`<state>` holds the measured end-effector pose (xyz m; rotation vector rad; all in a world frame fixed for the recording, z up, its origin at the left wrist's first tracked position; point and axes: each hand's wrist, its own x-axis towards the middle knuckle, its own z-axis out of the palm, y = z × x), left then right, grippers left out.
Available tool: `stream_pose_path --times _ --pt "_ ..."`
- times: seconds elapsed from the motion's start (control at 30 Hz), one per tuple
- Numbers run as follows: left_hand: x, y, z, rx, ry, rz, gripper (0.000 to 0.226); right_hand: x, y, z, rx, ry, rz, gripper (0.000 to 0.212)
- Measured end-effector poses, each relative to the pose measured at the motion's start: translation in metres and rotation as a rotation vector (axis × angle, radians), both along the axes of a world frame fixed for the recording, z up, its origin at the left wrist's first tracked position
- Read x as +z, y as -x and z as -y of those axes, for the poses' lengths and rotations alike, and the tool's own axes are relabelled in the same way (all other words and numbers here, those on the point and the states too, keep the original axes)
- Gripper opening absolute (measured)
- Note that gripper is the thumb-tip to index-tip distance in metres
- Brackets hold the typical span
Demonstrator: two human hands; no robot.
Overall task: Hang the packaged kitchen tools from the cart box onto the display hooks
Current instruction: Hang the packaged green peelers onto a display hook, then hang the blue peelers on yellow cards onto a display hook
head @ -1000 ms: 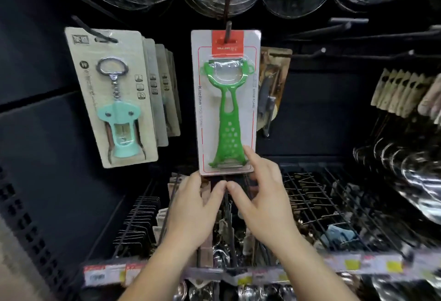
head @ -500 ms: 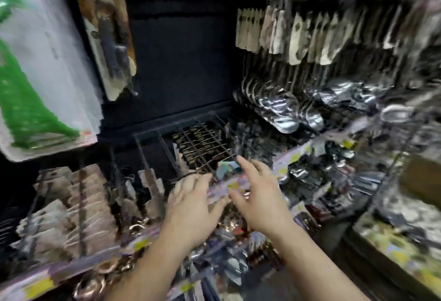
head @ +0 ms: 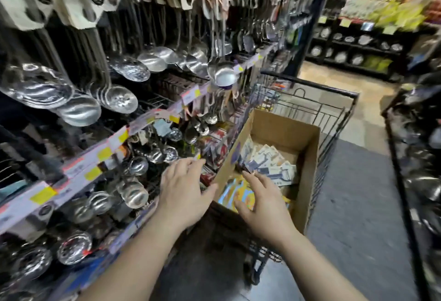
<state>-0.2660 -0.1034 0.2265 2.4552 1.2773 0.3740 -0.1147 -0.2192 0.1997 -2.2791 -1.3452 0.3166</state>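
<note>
The packaged kitchen tools (head: pixel 269 162) lay loose in the bottom of an open cardboard box (head: pixel 310 169) that sat in a black wire cart (head: pixel 334 114) beside the display shelves (head: pixel 114 140). Both hands held nothing: the left hand (head: pixel 183 193) was spread flat near the box's near corner, and the right hand (head: pixel 262 205) hovered over the box with its fingers loosely extended. Steel ladles (head: pixel 152 62) hung above the shelves.

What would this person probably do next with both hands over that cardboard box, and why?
Probably lower the right hand into the cardboard box and pick up one of the packaged tools. Both hands are open and hold nothing, the left hand is beside the box's near corner, and packages lie loose inside.
</note>
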Motion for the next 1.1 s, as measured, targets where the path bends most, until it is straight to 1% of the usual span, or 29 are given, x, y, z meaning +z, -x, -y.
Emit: stream_pose_path --times 0.17,0.37,0.5,0.67,0.8,0.9,1.0,1.1 --pt "-0.012 -0.07 -0.006 -0.095 0.026 -0.014 0.067 -0.018 -0.046 0.03 -0.089 0.064 -0.047 0.071" --pt "-0.041 -0.126 -0.033 -0.176 0.088 -0.041 0.064 -0.04 -0.089 0.022 -0.194 0.098 -0.119 0.069" --pt "-0.072 -0.16 -0.06 -0.222 0.166 -0.124 0.065 -0.054 -0.125 -0.001 -0.267 0.14 -0.135 0.067" --pt "-0.106 -0.2 -0.101 -0.285 0.225 -0.208 0.065 -0.072 -0.174 -0.048 -0.32 0.21 -0.192 0.068" --pt "-0.137 -0.217 -0.125 -0.334 0.286 -0.302 0.069 -0.094 -0.204 -0.092 -0.372 0.202 -0.273 0.068" --pt "-0.164 -0.224 -0.134 -0.361 0.367 -0.366 0.071 -0.112 -0.218 -0.11 -0.418 0.194 -0.32 0.065" --pt "-0.19 -0.229 -0.139 -0.38 0.45 -0.416 0.072 -0.134 -0.224 -0.117 -0.453 0.235 -0.364 0.064" --pt "-0.218 -0.234 -0.141 -0.331 0.558 -0.433 0.075 -0.16 -0.22 -0.121 -0.465 0.301 -0.435 0.063"
